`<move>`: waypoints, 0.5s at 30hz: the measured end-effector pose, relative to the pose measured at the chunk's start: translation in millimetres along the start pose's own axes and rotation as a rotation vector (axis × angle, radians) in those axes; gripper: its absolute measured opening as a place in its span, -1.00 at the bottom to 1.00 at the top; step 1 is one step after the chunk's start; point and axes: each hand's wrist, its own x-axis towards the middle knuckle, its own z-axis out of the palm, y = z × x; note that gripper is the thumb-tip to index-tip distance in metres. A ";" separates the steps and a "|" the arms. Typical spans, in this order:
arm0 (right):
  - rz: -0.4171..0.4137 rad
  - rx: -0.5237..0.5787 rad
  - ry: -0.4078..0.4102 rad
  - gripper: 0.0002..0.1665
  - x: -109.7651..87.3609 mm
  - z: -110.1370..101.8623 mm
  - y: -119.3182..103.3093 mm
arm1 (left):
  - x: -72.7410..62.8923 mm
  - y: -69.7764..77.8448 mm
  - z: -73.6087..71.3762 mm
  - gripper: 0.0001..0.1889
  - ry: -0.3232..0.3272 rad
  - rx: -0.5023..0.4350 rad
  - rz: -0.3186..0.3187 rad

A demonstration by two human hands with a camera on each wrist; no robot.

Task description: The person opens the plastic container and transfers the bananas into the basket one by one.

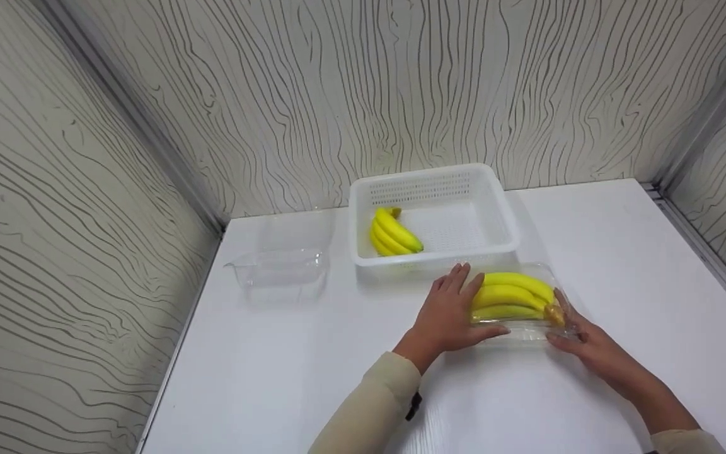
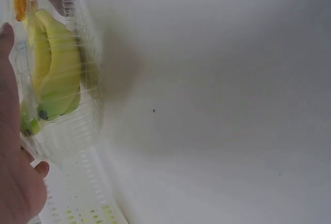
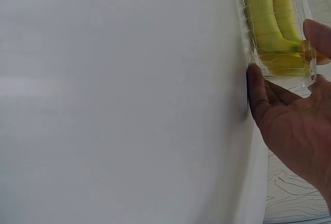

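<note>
A bunch of yellow bananas (image 1: pixel 508 296) lies in a clear plastic container (image 1: pixel 530 329) on the table, brown stem end to the right. My left hand (image 1: pixel 448 315) lies against the container's left end, fingers extended to the far side and thumb stretched along the near edge. At the other end, my right hand (image 1: pixel 593 343) grips the container's corner by the stem. The right wrist view shows the right thumb (image 3: pixel 318 35) above the rim and the fingers low at the wall. Ribbed walls of the container (image 2: pixel 77 131) show in the left wrist view.
Behind the hands stands a white perforated basket (image 1: pixel 432 257) with another bunch of bananas (image 1: pixel 394 233) at its left side. A second clear plastic container (image 1: pixel 281 271) sits left of it on the white table (image 1: pixel 262 378). Wood-grain patterned walls (image 1: pixel 338 94) enclose the table's back and sides.
</note>
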 end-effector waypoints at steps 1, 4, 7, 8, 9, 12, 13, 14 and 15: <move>-0.003 0.004 0.000 0.17 0.1 -0.2 0.0 | -0.1 0.0 0.1 0.09 0.000 -0.004 -0.001; -0.011 0.007 0.004 0.16 1.1 -0.4 -0.6 | -0.2 -0.3 0.9 0.09 0.008 -0.004 -0.008; -0.011 0.006 0.002 0.15 1.3 0.6 -1.5 | -1.2 -0.2 2.0 0.08 0.016 0.007 -0.012; -0.014 0.005 -0.001 0.15 1.2 1.2 -1.5 | -1.7 0.0 2.4 0.08 0.016 0.014 -0.013; -0.017 0.009 -0.006 0.15 1.1 1.4 -1.4 | -2.4 0.3 2.6 0.07 0.017 0.021 -0.011; -0.008 0.012 -0.010 0.15 0.1 1.9 -1.4 | -3.9 1.8 2.7 0.07 0.022 0.038 -0.001; -0.005 0.012 -0.009 0.15 -0.2 1.7 -1.2 | -4.0 2.1 3.0 0.07 0.026 0.045 0.001; -0.002 0.015 -0.009 0.15 -0.2 1.4 -0.9 | -4.0 2.5 3.2 0.06 0.030 0.048 0.003; 0.004 0.016 -0.007 0.15 -0.3 0.9 -0.9 | -4.0 2.9 3.3 0.06 0.034 0.048 0.006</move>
